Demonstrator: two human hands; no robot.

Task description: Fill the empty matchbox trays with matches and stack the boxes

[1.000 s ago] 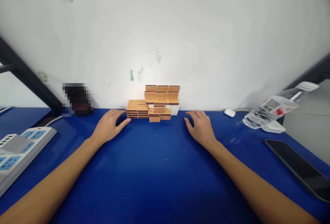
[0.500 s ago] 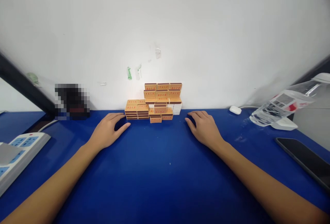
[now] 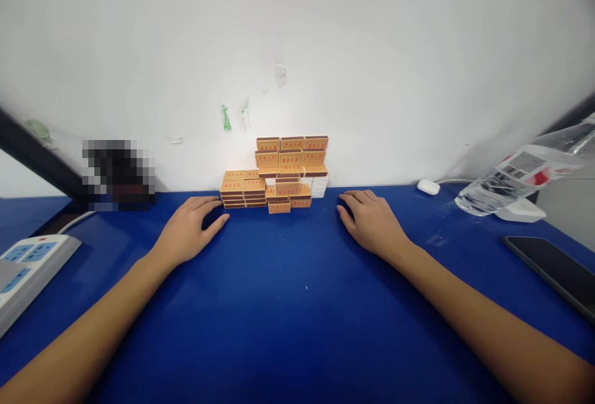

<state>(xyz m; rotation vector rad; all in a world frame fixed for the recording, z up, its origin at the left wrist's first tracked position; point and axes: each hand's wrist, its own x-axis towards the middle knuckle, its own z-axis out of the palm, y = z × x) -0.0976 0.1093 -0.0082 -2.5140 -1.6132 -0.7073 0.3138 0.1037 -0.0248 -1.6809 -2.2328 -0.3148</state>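
Note:
Against the wall stands a stepped build of orange matchboxes (image 3: 290, 160) with dark striking edges and red lettering. White blocks (image 3: 318, 186) show beneath its right side. A lower stack of matchboxes (image 3: 243, 193) adjoins it on the left. My left hand (image 3: 188, 229) rests on the table with its fingers apart and its fingertips right beside that lower stack; whether they touch it I cannot tell. On the other side, my right hand (image 3: 369, 221) lies on the table, thumb apart from the fingers, a small gap away from the build. Both hands are empty.
The blue table (image 3: 288, 317) meets a pale wall (image 3: 395, 69). A white power strip (image 3: 37, 267) lies at left, near a pixelated dark object (image 3: 118, 175). To the right are a white earphone case (image 3: 428, 187), a tilted clear bottle (image 3: 515, 175) and a black phone (image 3: 553, 271).
The view has shifted slightly, so the matchboxes and wall marks appear higher. The fingers of my right hand look a little more drawn in. The matchboxes keep their arrangement.

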